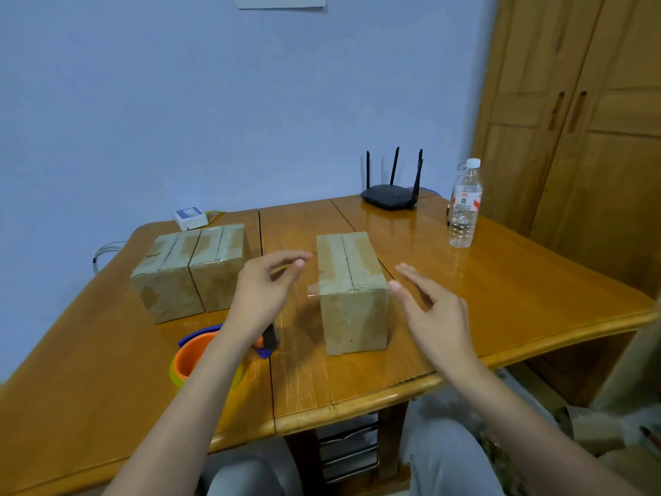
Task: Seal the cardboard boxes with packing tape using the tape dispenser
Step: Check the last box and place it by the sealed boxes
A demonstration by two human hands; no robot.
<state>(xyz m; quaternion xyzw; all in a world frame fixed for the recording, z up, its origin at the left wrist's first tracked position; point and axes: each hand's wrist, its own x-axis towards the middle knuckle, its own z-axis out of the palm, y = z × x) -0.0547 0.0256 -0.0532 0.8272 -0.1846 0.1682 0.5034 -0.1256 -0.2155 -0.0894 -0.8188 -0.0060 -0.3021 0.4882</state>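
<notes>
A taped cardboard box (352, 291) stands in the middle of the wooden table (500, 288). A loose clear tape end sticks out at its left top edge. My left hand (266, 293) hovers just left of the box, fingers relaxed and holding nothing. My right hand (434, 311) hovers at its right side with straight fingers, near the box corner. Two more taped boxes (191, 270) sit side by side at the left. The orange and blue tape dispenser (200, 352) lies on the table under my left forearm, partly hidden.
A black router (390, 195) with antennas sits at the table's far edge. A plastic water bottle (465, 205) stands at the right rear. A small white device (190, 217) lies behind the left boxes. A wooden wardrobe (579, 137) stands to the right.
</notes>
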